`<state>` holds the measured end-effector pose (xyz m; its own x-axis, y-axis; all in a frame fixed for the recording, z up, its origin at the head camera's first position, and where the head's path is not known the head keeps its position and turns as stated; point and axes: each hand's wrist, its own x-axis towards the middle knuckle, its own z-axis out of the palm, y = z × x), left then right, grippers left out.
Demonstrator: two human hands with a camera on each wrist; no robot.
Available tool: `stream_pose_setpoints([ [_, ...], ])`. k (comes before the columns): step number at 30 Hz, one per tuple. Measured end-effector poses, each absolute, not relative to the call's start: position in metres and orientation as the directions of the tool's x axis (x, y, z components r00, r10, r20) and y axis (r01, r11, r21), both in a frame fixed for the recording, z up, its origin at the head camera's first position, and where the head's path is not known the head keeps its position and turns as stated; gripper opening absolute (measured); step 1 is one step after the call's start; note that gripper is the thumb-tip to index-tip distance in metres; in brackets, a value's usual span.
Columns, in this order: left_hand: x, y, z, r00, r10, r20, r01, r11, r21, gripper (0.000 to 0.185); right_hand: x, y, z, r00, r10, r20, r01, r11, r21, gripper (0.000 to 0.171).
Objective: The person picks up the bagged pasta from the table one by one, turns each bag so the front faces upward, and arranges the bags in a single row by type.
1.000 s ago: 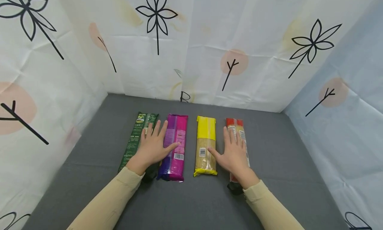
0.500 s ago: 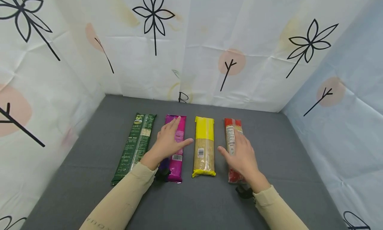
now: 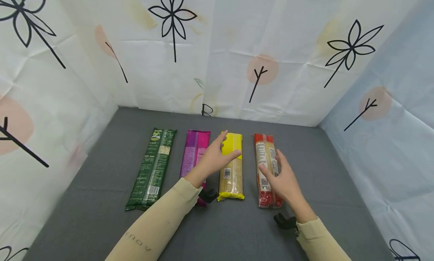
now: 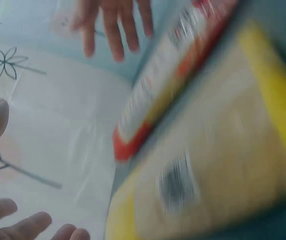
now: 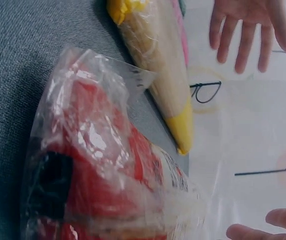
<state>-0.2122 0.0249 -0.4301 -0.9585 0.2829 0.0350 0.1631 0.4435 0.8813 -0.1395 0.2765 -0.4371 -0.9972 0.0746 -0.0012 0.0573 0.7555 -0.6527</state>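
Observation:
Four flat packs lie side by side, the yellow one showing pale, dry spaghetti-like strands. Over the upper part of the yellow spaghetti pack (image 3: pixel 231 183) hovers my left hand (image 3: pixel 213 159), thumb and fingers spread apart and nothing in them. The left wrist view has that yellow pack (image 4: pixel 222 130) large and blurred below the fingers. My right hand (image 3: pixel 285 180), fingers loosely bent and empty, is over the right side of the red spaghetti pack (image 3: pixel 263 155). In the right wrist view the red pack's clear, crinkled end (image 5: pixel 98 140) is close to the camera.
A purple-pink pack (image 3: pixel 190 153), partly hidden by the left forearm, and a green spaghetti pack (image 3: pixel 152 163) lie to the left. Grey cloth (image 3: pixel 322 170) covers the table. White printed curtains (image 3: pixel 230 46) stand around its back and sides.
My left hand has moved right, from between the green and purple packs, across the purple one, to the yellow pack. The right hand has drawn slightly right and back, uncovering more of the red pack.

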Motion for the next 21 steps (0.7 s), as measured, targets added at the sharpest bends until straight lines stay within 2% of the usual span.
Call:
stream_pose_setpoints([
  [9,-0.220,0.069,-0.439,-0.938,0.341,-0.063,0.000,0.180,0.984,0.087,-0.131,0.293,-0.439,-0.992,0.078,-0.096,0.124,0.660,-0.741,0.098],
  [17,-0.221,0.108,-0.449,-0.941,0.316,-0.119,-0.083,0.127,0.988,0.083,-0.120,0.304,-0.448,-0.963,0.120,-0.240,0.263,0.587,-0.766,0.100],
  [21,-0.219,0.122,-0.451,-0.930,0.343,-0.133,-0.105,0.098,0.990,0.080,-0.117,0.304,-0.450,-0.951,0.139,-0.278,0.306,0.567,-0.764,0.099],
])
